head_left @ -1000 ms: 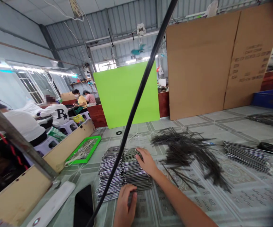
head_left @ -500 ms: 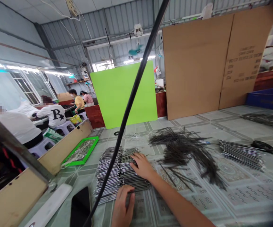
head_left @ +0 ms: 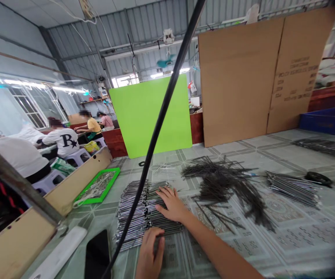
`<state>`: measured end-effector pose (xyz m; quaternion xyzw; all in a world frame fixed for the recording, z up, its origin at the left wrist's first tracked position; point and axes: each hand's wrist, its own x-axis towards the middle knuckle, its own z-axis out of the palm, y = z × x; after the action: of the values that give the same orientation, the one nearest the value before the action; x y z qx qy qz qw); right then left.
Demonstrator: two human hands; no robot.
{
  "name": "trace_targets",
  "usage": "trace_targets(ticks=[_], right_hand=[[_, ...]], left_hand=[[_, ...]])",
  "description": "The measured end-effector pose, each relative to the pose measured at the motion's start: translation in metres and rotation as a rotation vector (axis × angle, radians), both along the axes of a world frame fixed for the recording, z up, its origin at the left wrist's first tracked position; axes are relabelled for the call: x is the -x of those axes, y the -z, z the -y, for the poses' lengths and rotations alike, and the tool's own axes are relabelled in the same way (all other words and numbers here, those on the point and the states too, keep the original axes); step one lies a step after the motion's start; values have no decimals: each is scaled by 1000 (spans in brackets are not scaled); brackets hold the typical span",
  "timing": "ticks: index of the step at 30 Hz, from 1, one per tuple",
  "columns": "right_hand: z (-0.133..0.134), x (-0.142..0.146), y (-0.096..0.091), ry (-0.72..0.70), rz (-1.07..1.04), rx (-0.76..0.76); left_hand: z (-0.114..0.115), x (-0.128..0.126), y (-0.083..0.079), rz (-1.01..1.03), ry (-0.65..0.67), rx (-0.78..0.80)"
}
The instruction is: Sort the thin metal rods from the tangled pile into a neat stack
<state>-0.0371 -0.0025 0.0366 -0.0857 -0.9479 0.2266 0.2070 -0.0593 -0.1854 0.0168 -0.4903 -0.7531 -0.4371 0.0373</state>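
Note:
A flat row of several thin shiny metal rods lies side by side on the patterned table cover. My right hand rests open and flat on the right part of this row, fingers spread. My left hand sits at the row's near edge with its fingers curled against the rod ends; what they grip is not clear. A loose tangled heap of darker rods lies just right of my right hand.
A black cable hangs diagonally across the view. A dark phone and a white bar lie at the near left, a green tray beyond. More rod bundles lie right. Green board, cardboard sheets and seated people stand behind.
My right hand has slid a little toward me and leftward across the rod row. The view has shifted slightly; my left hand stays at the near rod ends.

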Motion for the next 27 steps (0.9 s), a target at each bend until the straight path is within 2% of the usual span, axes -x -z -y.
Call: trace_targets(ticks=[12,14,17,19,21,24,27], right_hand=[[-12,3,7,-28,-166,97],[-18,6,8,14,-225,92],[-36,11,8,176,-288,72],[-50,17,10,289,-248,30],[-65,25,13,365,-117,-39],[-83,39,14,399,122,-148],[-96,51,12,392,208,-189]], left_hand=[[-1,0,2,-24,-6,-4],[-1,1,3,-18,-9,-3],[-1,1,2,2,7,0],[-2,1,1,18,32,-6],[-3,2,2,37,55,-22],[-7,3,9,61,52,-98],[-14,6,21,31,32,-183]])
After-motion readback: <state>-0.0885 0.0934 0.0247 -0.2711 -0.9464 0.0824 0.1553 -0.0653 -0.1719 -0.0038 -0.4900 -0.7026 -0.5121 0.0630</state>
